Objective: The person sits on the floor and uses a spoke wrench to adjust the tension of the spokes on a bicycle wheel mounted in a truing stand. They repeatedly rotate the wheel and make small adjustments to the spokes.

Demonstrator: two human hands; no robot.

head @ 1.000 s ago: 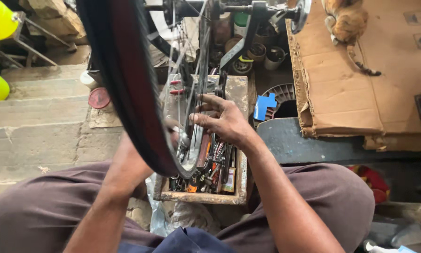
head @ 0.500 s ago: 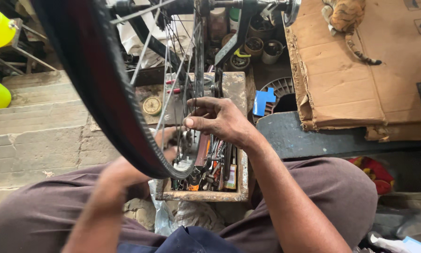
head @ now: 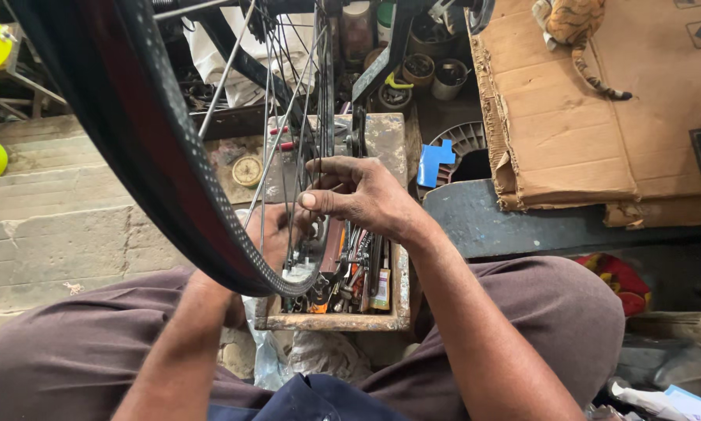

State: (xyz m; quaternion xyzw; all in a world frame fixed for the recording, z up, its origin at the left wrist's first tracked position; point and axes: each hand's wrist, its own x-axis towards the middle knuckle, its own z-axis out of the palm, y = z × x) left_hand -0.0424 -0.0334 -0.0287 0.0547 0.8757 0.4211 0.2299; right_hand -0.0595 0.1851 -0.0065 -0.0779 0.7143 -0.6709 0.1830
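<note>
— Black tyre [head: 144,168] sweeps centre-left; is the right hand [head: 358,199] pinching a spoke [head: 319,117]?
— Yes, mid-frame. The left hand [head: 268,234] grips the rim behind. Better small, even turns. Farther up: tool tray [head: 327,321], cardboard [head: 592,132].

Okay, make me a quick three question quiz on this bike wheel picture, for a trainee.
1. True or false: the right hand pinches at the spokes of the bicycle wheel.
2. What lies under the wheel: A) a wooden tray of tools, B) a bucket of water?
3. Which hand is partly hidden behind the tyre?

Key: 1 true. 2 A. 3 the left hand.
</note>
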